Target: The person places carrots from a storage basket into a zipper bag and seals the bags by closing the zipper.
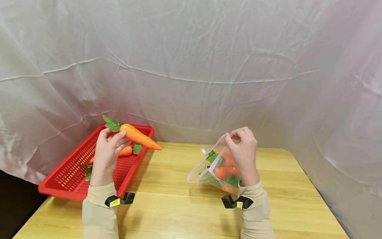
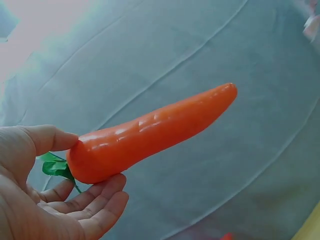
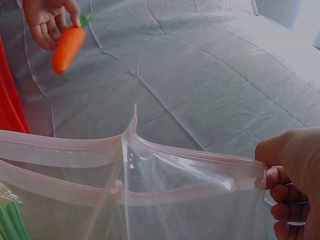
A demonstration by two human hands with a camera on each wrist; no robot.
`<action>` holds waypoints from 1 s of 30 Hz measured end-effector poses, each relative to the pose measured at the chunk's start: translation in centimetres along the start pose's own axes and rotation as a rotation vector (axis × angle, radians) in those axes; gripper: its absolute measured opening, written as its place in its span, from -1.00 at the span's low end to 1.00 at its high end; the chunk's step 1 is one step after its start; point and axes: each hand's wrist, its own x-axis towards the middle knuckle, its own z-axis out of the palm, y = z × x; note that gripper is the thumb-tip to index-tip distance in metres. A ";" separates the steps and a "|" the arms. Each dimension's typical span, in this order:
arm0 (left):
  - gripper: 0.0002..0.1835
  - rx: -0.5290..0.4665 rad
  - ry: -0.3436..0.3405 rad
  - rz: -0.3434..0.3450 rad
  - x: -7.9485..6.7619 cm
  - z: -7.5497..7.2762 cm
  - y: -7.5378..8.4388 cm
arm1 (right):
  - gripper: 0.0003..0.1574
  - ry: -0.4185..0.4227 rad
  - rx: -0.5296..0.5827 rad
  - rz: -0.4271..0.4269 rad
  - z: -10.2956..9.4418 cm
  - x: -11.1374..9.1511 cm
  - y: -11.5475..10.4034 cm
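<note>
wood-grain table (image 1: 173, 199), wrinkled pale cloth (image 1: 191, 43) behind; perforated red plastic basket (image 1: 138, 162). left hand (image 1: 108, 152) pinches smooth tapered carrot (image 1: 138, 135); right hand (image 1: 244, 151) pinches edge of transparent bag (image 3: 175, 175).

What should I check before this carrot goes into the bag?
1. Left hand pinching the carrot near its leafy end: ok.
2. Right hand holding the edge of the bag: ok.
3. Bag's mouth open: ok.
4. Carrot over the bag: not ok; it's over by the red basket.
5. Enough room inside the bag: cannot tell.
</note>
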 end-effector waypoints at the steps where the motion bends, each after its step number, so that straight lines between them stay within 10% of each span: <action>1: -0.67 0.004 -0.004 0.002 -0.1 0.4 -0.1 | -0.79 0.000 0.001 0.000 0.0 0.0 0.0; 30: -0.56 0.029 -0.180 0.020 -4.1 10.6 -7.4 | -0.79 -0.003 0.001 0.009 0.3 -0.1 -0.4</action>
